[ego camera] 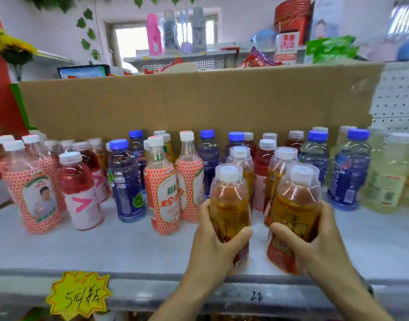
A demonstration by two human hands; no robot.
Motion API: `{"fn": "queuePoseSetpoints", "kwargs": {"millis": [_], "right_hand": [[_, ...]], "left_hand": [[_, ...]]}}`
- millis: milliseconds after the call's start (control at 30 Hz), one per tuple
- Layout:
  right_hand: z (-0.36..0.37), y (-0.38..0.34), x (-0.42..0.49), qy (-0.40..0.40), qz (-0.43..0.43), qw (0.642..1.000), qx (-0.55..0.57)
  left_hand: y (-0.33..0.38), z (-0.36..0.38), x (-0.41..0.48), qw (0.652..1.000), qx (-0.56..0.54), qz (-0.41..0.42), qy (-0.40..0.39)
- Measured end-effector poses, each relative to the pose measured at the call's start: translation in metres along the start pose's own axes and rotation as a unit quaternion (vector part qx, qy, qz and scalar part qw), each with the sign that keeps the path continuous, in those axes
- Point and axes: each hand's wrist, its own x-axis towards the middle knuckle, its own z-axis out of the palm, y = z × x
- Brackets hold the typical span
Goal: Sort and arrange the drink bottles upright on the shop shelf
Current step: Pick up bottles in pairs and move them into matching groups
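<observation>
Now, step judged: both bottles to be slid toward 12 o'clock into line behind matching amber pair (pixel 241 158); bases best kept flat, neighbours not knocked. Left bottle (pixel 230 195) held upright by left hand (pixel 218 237), fingers wrapped round lower label; right bottle (pixel 296 198) likewise clasped by right hand (pixel 314 237). Caps project at 12 o'clock above grips, at shelf (pixel 106 246) front.
</observation>
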Motion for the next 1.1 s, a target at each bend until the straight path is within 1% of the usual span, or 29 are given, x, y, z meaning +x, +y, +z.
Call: {"fn": "queuePoseSetpoints", "kwargs": {"millis": [100, 300, 500, 800, 967, 1033, 1067, 1100], "right_hand": [[0.005, 0.003, 0.000, 0.009, 0.003, 1.000, -0.020], [0.012, 0.013, 0.005, 0.037, -0.023, 0.998, -0.045], [0.010, 0.013, 0.011, 0.017, -0.009, 0.998, -0.060], [0.008, 0.013, 0.016, -0.019, 0.003, 0.998, -0.054], [-0.002, 0.008, 0.008, -0.055, 0.013, 0.996, -0.074], [-0.001, 0.003, -0.003, -0.026, -0.002, 0.994, -0.105], [0.000, 0.001, -0.010, 0.007, -0.026, 0.993, -0.119], [0.003, -0.002, -0.016, 0.043, -0.068, 0.989, -0.126]], "left_hand": [[-0.001, 0.003, 0.003, 1.000, -0.001, -0.004, -0.011], [-0.009, 0.011, 0.015, 1.000, 0.006, 0.012, -0.018], [-0.009, 0.016, 0.023, 1.000, -0.008, 0.003, -0.027], [-0.006, 0.016, 0.021, 1.000, 0.003, -0.008, -0.030], [0.005, 0.013, 0.010, 0.999, 0.033, 0.002, -0.024], [0.006, 0.008, -0.002, 0.999, 0.048, 0.000, -0.020], [0.007, 0.005, -0.009, 0.998, 0.060, -0.004, -0.017], [0.007, 0.002, -0.017, 0.997, 0.075, -0.011, -0.010]]}}
